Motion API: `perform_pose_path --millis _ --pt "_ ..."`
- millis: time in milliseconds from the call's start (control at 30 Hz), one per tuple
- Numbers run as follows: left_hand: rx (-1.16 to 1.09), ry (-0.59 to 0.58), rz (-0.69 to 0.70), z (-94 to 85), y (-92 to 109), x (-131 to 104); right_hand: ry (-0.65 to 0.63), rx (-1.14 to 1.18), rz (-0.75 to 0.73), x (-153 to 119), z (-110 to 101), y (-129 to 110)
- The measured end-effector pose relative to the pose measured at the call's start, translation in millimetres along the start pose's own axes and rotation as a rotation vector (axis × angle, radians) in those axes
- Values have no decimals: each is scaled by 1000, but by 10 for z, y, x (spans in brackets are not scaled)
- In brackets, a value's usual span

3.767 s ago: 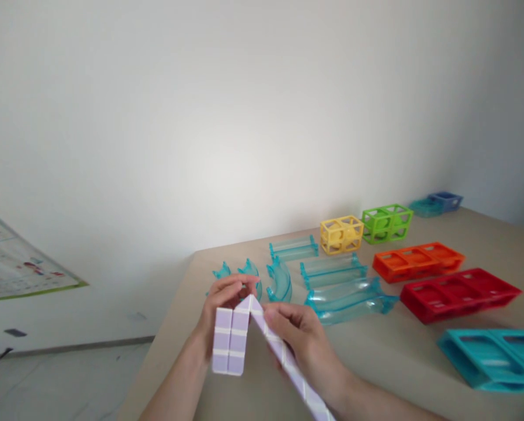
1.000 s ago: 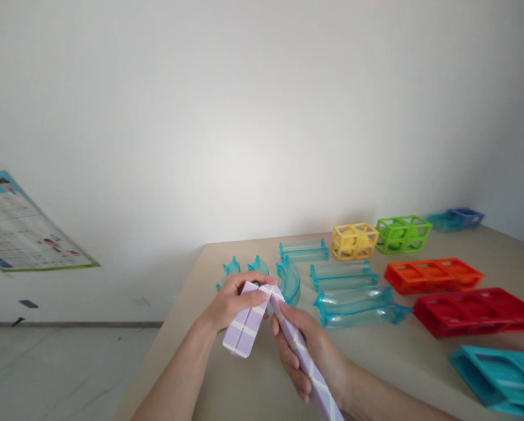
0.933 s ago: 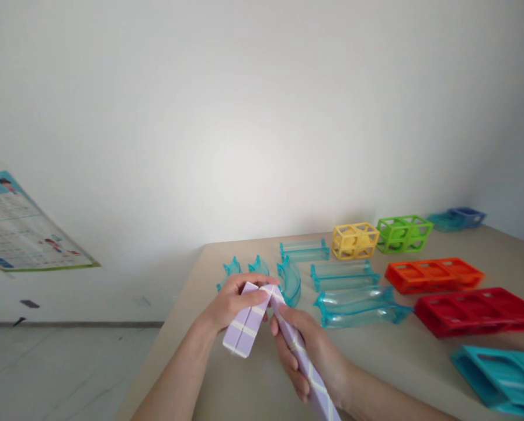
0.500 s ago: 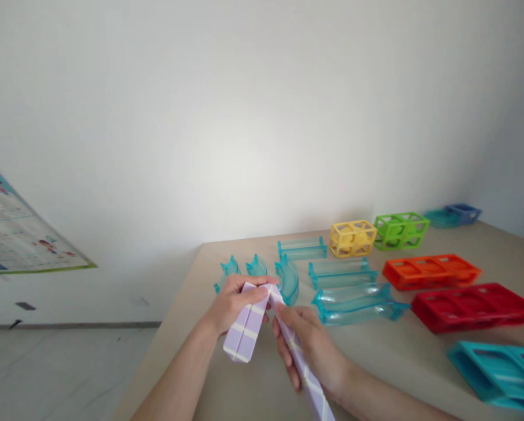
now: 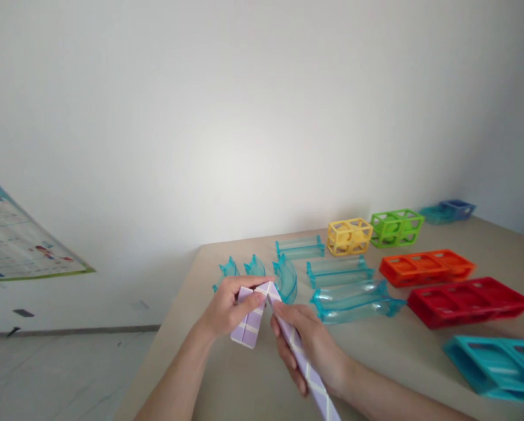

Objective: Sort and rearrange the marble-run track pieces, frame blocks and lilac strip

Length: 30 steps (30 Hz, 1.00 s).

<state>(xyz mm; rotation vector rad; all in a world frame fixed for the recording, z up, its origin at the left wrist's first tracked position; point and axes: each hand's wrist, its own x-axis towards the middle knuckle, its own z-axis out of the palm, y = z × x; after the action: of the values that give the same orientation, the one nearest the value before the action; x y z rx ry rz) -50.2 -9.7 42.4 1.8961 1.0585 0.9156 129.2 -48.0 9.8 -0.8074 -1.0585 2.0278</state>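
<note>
Segments of a lavender, white-striped jointed stick (image 5: 306, 368) are forming a bend above a beige tabletop (image 5: 244, 386); the left hand (image 5: 224, 310) is gripping the short doubled part, the right hand (image 5: 311, 334) is clasping the long straight part, and a curved translucent-turquoise plastic channel (image 5: 290, 279) is lying beyond.
</note>
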Motion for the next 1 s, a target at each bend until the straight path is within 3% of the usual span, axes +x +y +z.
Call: perform_pose_path --millis 67,233,300,567,700,767,900,1000 --pt "12 -6 18 -17 16 -7 -39 23 13 -8 2 -26" --pt "-198 -175 -168 -20 55 15 -140 -42 75 -14 -27 -39" --pt "-210 -191 -208 -9 67 28 -140 -86 101 -15 -37 -48" --pt "-84 -136 -280 130 124 54 87 -310 92 11 -48 12" --pt "-11 -45 -250 215 131 70 241 -579 -56 43 -88 79" --pt "-22 13 -229 210 126 73 221 -468 -57 60 -98 67" --pt "-1 89 -171 150 119 57 57 -81 71 92 -93 -4" --pt "163 131 -60 165 121 35 65 -48 53 94 -63 -15"
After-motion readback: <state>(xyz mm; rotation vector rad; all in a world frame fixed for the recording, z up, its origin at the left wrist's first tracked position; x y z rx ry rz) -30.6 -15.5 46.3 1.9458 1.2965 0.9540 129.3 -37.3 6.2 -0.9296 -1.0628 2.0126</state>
